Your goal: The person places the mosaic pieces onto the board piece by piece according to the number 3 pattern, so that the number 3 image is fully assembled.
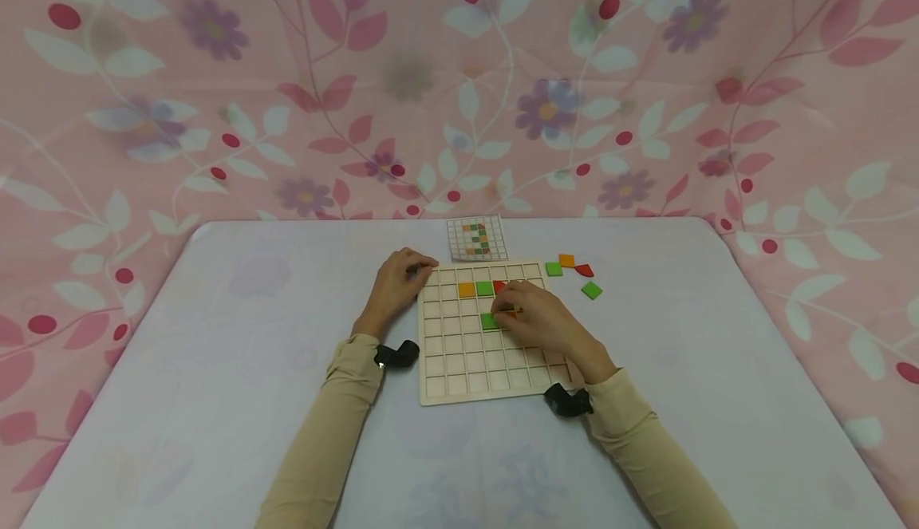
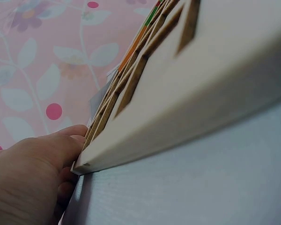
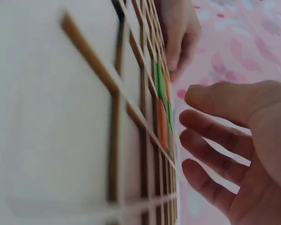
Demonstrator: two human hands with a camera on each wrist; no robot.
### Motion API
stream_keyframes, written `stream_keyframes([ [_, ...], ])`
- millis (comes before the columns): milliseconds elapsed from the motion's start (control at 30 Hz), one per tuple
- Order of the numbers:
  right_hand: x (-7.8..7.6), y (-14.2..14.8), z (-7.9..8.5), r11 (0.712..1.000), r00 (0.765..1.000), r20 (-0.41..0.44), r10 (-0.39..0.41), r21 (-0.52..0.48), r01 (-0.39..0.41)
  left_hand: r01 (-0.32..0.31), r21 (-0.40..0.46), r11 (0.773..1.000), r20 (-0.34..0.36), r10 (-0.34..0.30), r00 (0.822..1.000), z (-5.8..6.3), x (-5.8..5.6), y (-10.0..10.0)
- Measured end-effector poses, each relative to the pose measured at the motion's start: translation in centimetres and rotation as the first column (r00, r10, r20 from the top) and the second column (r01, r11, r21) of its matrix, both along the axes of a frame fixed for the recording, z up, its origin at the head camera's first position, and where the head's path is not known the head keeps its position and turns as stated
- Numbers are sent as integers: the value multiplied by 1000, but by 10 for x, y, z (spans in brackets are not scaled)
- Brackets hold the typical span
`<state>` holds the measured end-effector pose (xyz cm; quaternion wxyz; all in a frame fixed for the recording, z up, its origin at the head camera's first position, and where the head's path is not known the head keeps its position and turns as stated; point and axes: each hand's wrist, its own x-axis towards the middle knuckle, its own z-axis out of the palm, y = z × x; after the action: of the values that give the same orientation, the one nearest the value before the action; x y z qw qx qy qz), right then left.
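A pale wooden grid board (image 1: 445, 365) lies on the table. At its far left corner, my left hand (image 1: 397, 286) grips the edge, with the thumb along the rim in the left wrist view. My right hand (image 1: 538, 317) is over the upper right part of the board. Its fingers are apart and hold nothing in the right wrist view. In one row sit an orange tile (image 1: 467, 290), a green tile (image 1: 484, 288) and a red tile (image 1: 498, 286). Nearer me is another green tile (image 1: 489, 321) with an orange tile (image 3: 162, 124) beside it, partly hidden by the right hand in the head view.
Behind the board lies a printed grid card (image 1: 477, 239) with a coloured pattern. Right of the board are loose pieces: a green tile (image 1: 554, 269), an orange tile (image 1: 566, 260), a red round-edged piece (image 1: 585, 270) and another green tile (image 1: 592, 290). A floral cloth hangs behind the white-covered table (image 1: 237, 353).
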<state>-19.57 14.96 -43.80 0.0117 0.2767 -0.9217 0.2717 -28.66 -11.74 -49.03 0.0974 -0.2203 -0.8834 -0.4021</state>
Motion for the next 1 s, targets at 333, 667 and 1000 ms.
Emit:
stream_keyframes([
  [333, -8, 32, 5, 990, 993, 59, -101, -98, 106, 6, 15, 1000, -11, -6, 1000, -4, 1, 0],
  [667, -13, 62, 10, 976, 977, 99, -187, -98, 196, 0, 13, 1000, 1, 0, 1000, -5, 0, -1],
  [1000, -17, 84, 9, 942, 929, 186, -320, -45, 333, 12, 20, 1000, -1, -12, 1000, -2, -1, -1],
])
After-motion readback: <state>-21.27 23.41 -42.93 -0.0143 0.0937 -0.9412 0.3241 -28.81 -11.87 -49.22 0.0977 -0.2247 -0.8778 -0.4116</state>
